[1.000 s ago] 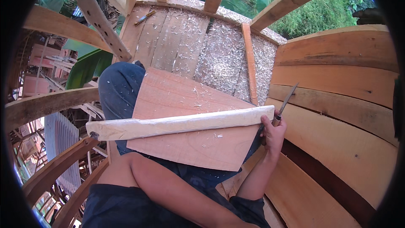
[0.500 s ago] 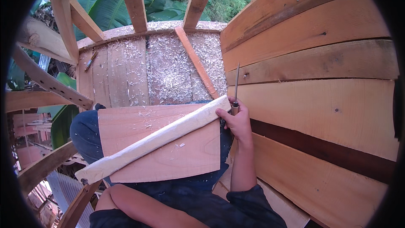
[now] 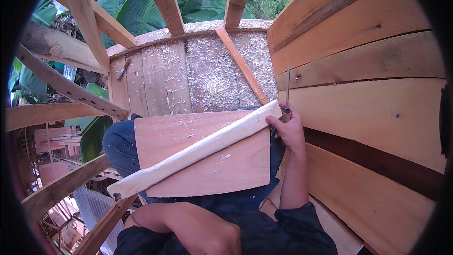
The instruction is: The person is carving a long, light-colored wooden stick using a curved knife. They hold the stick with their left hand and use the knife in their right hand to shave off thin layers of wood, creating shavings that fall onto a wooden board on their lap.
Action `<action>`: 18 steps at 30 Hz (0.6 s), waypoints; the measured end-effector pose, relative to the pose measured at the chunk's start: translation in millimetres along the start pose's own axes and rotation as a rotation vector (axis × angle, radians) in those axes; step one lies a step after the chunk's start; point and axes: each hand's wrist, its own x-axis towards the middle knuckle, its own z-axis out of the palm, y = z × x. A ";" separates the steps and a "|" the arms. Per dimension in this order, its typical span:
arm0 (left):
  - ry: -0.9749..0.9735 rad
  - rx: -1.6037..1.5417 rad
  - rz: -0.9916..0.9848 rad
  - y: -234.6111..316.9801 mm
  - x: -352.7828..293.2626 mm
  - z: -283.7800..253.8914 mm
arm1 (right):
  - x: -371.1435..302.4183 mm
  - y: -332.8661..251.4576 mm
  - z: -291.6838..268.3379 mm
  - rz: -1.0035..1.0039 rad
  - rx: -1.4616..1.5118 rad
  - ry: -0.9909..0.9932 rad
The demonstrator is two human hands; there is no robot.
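Note:
A long pale wooden stick (image 3: 198, 149), whittled along its sides, lies slantwise over a flat board (image 3: 231, 172) on my lap. My right hand (image 3: 289, 130) grips the stick's upper right end, thumb on top. The same hand also holds a thin-bladed knife (image 3: 288, 87), its blade pointing up and away. My left hand (image 3: 219, 241) is bent in close to my body at the lower edge, apart from the stick. Its fingers are hidden, with only the back of the hand and wrist showing.
Wood shavings (image 3: 214, 87) cover much of the plank floor ahead. An orange-brown stick (image 3: 243, 68) rests there against the far ledge. A small narrow tool (image 3: 124, 68) lies at the left. A plank wall (image 3: 363, 108) rises close on my right; open wooden posts (image 3: 163, 2) stand ahead and left.
The whole view has shifted, so the scene sits farther right. My left hand has come into sight at the lower edge, drawn toward my body. My right hand keeps its hold.

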 end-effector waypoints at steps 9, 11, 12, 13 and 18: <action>0.274 0.913 -0.902 46.9 -139.9 -86.8 | 0.3 9.8 1.0 -0.026 -0.012 0.034; 0.356 0.889 -1.272 66.4 -165.3 -82.5 | 2.8 7.0 1.4 -0.036 -0.002 0.033; 0.294 0.878 -1.232 71.6 -170.5 -78.2 | 3.5 5.1 1.6 -0.032 0.000 0.041; 0.234 0.865 -1.191 76.1 -174.9 -74.2 | 4.1 3.8 1.4 -0.028 0.002 0.048; 0.187 0.666 -1.532 73.1 -190.4 -56.5 | 11.3 -16.3 7.6 -0.127 0.014 0.050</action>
